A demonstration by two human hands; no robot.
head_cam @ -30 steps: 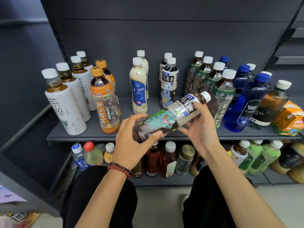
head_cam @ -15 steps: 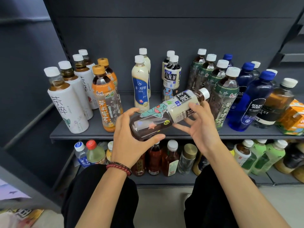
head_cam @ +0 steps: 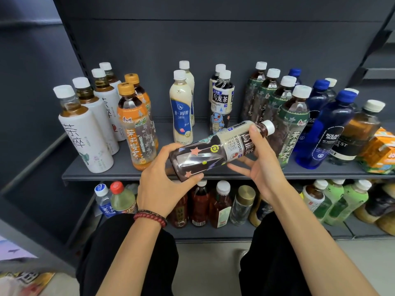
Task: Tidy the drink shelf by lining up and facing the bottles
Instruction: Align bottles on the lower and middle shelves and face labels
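At the far left, a row of white tea bottles [head_cam: 85, 133] runs back on the shelf [head_cam: 96, 176], and beside it stand the orange honey-tea bottles [head_cam: 136, 129], labels forward. In front of the shelf edge the left hand [head_cam: 164, 189], with a bead bracelet [head_cam: 150, 216] on its wrist, has its grip clamped round the base of the oolong bottle [head_cam: 213, 150]. This bottle lies almost flat in the air, cap to the right. It is probably held so in order to look for its front face before it goes upright.

Behind it are two milk tea bottles [head_cam: 181, 112] and two standing oolong bottles [head_cam: 222, 103]; the free space before these looks like its place. The right hand [head_cam: 263, 167] pinches the label end, thumb on top and fingers below. Further right come the green jasmine bottles [head_cam: 292, 124], the blue soda bottles [head_cam: 324, 129], an amber bottle [head_cam: 359, 129] and an orange carton [head_cam: 382, 150].

The shelf is dark grey metal with a plain back panel [head_cam: 213, 39]. A lower shelf [head_cam: 213, 235] carries more bottles above a pale floor [head_cam: 213, 263].
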